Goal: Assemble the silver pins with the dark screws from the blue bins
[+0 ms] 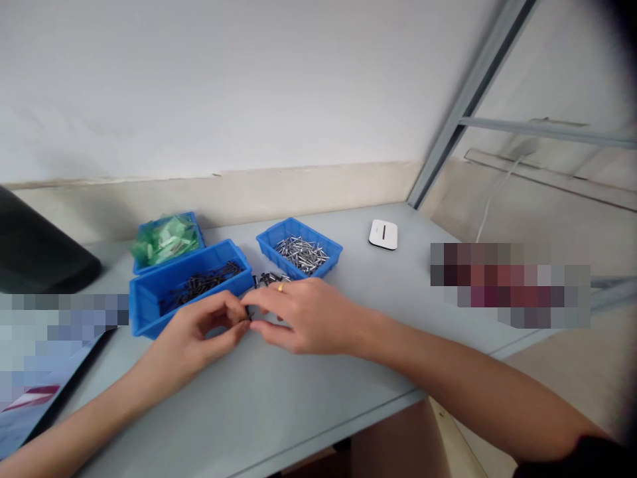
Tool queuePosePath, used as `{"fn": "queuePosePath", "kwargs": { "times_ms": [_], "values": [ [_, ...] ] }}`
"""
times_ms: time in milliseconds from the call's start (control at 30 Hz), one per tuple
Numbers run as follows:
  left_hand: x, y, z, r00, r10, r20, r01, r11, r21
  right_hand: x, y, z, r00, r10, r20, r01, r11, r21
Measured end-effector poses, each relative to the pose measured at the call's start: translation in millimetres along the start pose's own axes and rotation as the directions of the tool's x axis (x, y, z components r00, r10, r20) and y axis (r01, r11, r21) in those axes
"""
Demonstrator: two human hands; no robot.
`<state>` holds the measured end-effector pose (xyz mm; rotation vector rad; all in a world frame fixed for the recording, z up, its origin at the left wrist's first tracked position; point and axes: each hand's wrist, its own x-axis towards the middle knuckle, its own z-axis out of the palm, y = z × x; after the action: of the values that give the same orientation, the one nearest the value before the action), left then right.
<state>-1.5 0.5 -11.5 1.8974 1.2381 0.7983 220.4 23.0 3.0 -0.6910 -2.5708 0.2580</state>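
My left hand is closed in a pinch on a small dark part, whose exact kind is too small to tell. My right hand, with a yellow ring on one finger, meets it from the right, thumb and fingertips closed around the same part. Just behind the hands stands a long blue bin with black, thin-stemmed pieces inside. A second blue bin farther back holds many silver rivet-like pins. Between bins and right hand lies a small pile of dark and silver pieces, partly hidden by my fingers.
A third blue bin with a green plastic bag stands at the back left. On the grey table a white square device lies to the right. A dark cylinder leans in at left. A metal frame rises at right.
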Motion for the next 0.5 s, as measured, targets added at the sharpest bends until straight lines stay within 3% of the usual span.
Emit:
{"fn": "queuePosePath", "kwargs": {
  "times_ms": [133,500],
  "values": [
    [0.6,-3.0,2.0,0.998,0.010,0.064,-0.013,0.999,0.044,0.0,0.6,3.8,0.991,-0.131,0.009,0.131,0.980,-0.153],
    [3.4,-5.7,2.0,1.000,0.020,0.020,-0.022,0.993,0.118,-0.1,6.7,5.2,0.998,-0.060,0.005,0.060,0.972,-0.229]
  ]
}}
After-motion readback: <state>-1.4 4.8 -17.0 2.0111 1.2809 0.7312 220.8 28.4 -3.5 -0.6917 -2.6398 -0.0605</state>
